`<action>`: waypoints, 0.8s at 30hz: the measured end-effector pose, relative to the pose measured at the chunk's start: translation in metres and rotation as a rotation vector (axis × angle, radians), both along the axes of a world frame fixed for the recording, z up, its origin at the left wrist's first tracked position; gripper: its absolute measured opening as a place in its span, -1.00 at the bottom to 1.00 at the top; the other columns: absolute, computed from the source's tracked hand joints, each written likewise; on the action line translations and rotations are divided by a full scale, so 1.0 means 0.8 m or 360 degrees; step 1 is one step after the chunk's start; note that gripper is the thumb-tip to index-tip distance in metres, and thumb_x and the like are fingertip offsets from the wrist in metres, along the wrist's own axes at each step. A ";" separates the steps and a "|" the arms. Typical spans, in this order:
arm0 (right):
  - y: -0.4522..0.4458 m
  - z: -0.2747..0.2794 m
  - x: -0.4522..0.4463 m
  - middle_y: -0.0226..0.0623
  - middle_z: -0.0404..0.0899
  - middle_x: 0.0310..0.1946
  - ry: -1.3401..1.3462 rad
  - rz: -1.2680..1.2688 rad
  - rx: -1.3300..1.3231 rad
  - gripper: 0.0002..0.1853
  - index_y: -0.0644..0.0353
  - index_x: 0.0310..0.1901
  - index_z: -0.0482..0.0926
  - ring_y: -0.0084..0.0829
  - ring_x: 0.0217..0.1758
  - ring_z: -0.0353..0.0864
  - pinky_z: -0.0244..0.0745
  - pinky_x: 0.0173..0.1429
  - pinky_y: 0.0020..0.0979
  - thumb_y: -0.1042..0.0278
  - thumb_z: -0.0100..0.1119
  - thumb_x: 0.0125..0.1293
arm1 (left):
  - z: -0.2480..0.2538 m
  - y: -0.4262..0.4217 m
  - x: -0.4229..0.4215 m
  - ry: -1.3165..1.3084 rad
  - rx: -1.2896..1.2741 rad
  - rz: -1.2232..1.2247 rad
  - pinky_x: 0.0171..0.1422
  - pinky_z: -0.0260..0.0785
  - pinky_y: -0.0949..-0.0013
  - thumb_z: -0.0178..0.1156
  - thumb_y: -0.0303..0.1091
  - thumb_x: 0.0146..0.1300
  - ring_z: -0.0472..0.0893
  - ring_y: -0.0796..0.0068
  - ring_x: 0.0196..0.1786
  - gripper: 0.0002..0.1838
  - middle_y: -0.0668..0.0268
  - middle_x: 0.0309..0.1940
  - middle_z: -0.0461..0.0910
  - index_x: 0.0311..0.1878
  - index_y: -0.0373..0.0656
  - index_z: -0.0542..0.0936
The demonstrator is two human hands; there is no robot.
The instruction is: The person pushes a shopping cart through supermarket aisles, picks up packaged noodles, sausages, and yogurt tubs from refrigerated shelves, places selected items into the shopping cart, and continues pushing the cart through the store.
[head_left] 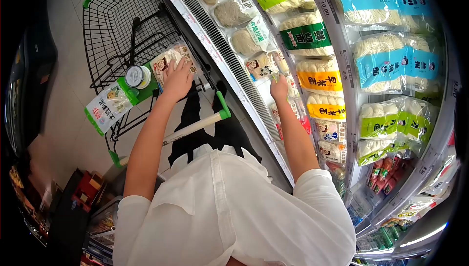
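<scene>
My left hand rests over a clear noodle package with a red and white print, its fingers spread across the wrapping. That package lies in the upper basket of a black wire cart. Beside it are lidded jars and a green-edged white bag. My right hand is over the lower refrigerated shelf, just below a small noodle packet. Its fingers are curled together, and a bit of green shows at the fingertips; what they hold is too small to name.
The cart's green-tipped handle crosses in front of my body. On the right, tiered shelves carry green-labelled, yellow-labelled and blue-labelled noodle bags. A black slatted vent runs along the shelf's front edge.
</scene>
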State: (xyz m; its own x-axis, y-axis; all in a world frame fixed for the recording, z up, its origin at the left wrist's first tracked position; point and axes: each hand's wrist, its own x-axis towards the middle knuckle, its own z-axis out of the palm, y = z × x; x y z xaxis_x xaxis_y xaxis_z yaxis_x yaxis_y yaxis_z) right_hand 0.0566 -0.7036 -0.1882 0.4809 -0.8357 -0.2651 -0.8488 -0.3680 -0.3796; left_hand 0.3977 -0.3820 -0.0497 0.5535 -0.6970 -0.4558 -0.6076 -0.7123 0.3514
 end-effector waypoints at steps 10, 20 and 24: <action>-0.099 -0.040 0.045 0.34 0.66 0.33 0.0390 0.0022 0.0101 -0.43 0.39 0.43 0.53 0.33 0.38 0.67 0.55 0.50 0.10 0.25 0.31 0.49 | -0.001 -0.032 -0.006 0.0082 0.0342 -0.0010 0.84 -0.25 -0.55 0.11 -0.05 0.68 -0.10 -0.30 0.89 -0.33 0.16 0.87 0.11 0.71 -0.16 0.38; -0.056 -0.047 0.003 0.12 0.72 -0.10 -0.0158 0.0707 -0.0171 -0.73 0.27 -0.15 0.71 0.26 -0.10 0.74 0.63 0.11 0.23 0.22 0.17 0.57 | 0.062 -0.008 -0.026 0.0373 -0.0865 0.1063 0.41 0.50 0.27 0.23 -0.20 0.69 0.74 0.19 0.26 -0.60 0.03 0.27 0.76 0.38 -0.24 0.70; -0.003 0.012 -0.012 0.17 0.71 -0.21 -0.0236 0.0748 0.0255 -0.71 0.32 -0.18 0.67 0.29 -0.17 0.73 0.60 -0.02 0.19 0.21 0.18 0.55 | 0.105 0.005 -0.062 0.0338 -0.1096 0.1095 0.40 0.52 0.26 0.25 -0.23 0.70 0.73 0.34 0.25 -0.64 0.12 0.18 0.81 0.33 -0.26 0.73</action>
